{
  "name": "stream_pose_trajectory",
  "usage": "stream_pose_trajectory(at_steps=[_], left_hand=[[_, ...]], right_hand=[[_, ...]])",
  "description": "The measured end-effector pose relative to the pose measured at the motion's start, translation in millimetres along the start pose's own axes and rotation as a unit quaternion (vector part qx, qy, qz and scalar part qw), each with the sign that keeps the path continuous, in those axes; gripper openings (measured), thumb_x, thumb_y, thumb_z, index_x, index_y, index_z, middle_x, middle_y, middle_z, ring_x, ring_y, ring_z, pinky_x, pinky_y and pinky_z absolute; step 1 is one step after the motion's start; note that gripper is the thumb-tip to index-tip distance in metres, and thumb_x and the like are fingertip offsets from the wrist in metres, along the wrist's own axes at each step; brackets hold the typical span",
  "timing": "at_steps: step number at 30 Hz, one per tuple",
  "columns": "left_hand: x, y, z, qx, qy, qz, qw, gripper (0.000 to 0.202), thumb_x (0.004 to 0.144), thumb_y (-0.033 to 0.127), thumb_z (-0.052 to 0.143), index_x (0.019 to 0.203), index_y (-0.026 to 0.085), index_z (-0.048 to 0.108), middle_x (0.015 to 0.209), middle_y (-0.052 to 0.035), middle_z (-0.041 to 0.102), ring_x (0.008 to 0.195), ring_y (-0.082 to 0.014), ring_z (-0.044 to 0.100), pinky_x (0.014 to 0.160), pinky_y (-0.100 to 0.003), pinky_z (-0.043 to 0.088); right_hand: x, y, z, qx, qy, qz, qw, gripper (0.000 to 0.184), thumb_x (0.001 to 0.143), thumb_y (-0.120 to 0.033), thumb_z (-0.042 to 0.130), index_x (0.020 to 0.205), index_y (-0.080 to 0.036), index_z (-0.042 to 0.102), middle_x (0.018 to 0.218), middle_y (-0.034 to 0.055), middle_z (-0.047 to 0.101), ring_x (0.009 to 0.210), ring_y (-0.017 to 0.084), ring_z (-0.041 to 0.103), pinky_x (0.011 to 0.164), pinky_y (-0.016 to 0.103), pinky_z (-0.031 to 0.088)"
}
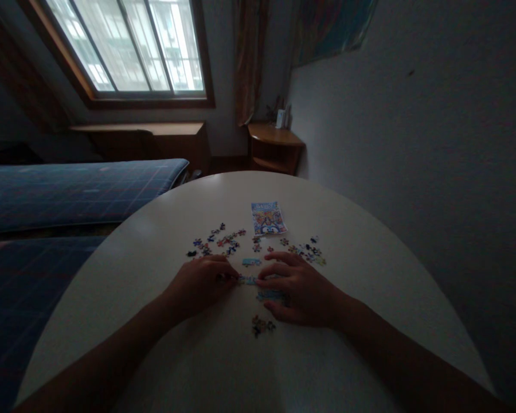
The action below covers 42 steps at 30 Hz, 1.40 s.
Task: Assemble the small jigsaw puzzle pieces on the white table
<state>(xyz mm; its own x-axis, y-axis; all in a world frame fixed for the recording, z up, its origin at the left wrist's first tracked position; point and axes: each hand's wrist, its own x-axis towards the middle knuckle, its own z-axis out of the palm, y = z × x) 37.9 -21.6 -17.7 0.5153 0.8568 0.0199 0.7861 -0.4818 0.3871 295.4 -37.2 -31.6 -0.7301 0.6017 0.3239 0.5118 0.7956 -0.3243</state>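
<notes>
A short strip of joined light-blue jigsaw pieces [248,280] lies on the round table between my hands. My left hand [204,285] is closed, thumb and forefinger pinched at the strip's left end on a jigsaw piece that is mostly hidden. Over the strip's right end rests my right hand [298,289], its fingers spread and the thumb apart from them, fingertips touching the strip. Partly under that hand is another light-blue joined section [270,294]. Just beyond the strip sits a small blue joined section [251,261].
Loose jigsaw pieces lie in a left group [230,240], a right group [309,251] and a near pile [262,326]. A colourful picture sheet [268,218] lies behind them on the white table [189,212]. A mattress [81,192] stands left, a wall [413,143] right.
</notes>
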Motion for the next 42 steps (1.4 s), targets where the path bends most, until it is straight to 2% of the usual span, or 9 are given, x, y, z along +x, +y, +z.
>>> stream_pose_trajectory(at_steps=[17, 35, 38, 42], left_hand=[[0.5, -0.4, 4.4, -0.012, 0.007, -0.002, 1.000, 0.017, 0.087, 0.027, 0.059, 0.093, 0.028, 0.075, 0.093, -0.0001, 0.073, 0.079, -0.0156, 0.066, 0.069, -0.025, 0.047], [0.1, -2.7, 6.8, -0.006, 0.020, 0.005, 1.000, 0.018, 0.087, 0.027, 0.058, 0.092, 0.027, 0.075, 0.091, -0.0006, 0.072, 0.076, -0.0147, 0.066, 0.066, -0.023, 0.048], [-0.3, -5.2, 3.0, -0.002, 0.029, 0.006, 1.000, 0.017, 0.087, 0.028, 0.058, 0.091, 0.027, 0.074, 0.091, -0.0004, 0.073, 0.075, -0.0148, 0.066, 0.067, -0.024, 0.048], [-1.4, -18.6, -14.4, 0.023, 0.062, -0.005, 0.998, 0.022, 0.090, 0.034, 0.054, 0.094, 0.026, 0.075, 0.092, -0.0019, 0.073, 0.070, -0.0144, 0.063, 0.065, -0.025, 0.046]], right_hand=[[-2.2, 6.4, -10.2, 0.008, -0.024, -0.003, 1.000, 0.027, 0.086, -0.035, 0.065, 0.109, -0.024, 0.072, 0.110, 0.0051, 0.072, 0.128, 0.028, 0.049, 0.106, 0.048, 0.038], [-3.8, 9.2, -8.0, 0.023, -0.007, -0.017, 1.000, 0.030, 0.085, -0.033, 0.066, 0.113, -0.023, 0.070, 0.111, 0.0047, 0.073, 0.128, 0.026, 0.050, 0.106, 0.046, 0.040], [-3.8, 9.0, -9.9, 0.030, -0.005, -0.017, 0.999, 0.030, 0.085, -0.032, 0.066, 0.114, -0.023, 0.069, 0.112, 0.0051, 0.073, 0.128, 0.026, 0.051, 0.105, 0.046, 0.042], [-6.1, 15.3, -19.3, 0.036, 0.011, -0.006, 0.999, 0.026, 0.085, -0.027, 0.067, 0.110, -0.022, 0.068, 0.111, 0.0054, 0.072, 0.126, 0.024, 0.053, 0.104, 0.044, 0.043]])
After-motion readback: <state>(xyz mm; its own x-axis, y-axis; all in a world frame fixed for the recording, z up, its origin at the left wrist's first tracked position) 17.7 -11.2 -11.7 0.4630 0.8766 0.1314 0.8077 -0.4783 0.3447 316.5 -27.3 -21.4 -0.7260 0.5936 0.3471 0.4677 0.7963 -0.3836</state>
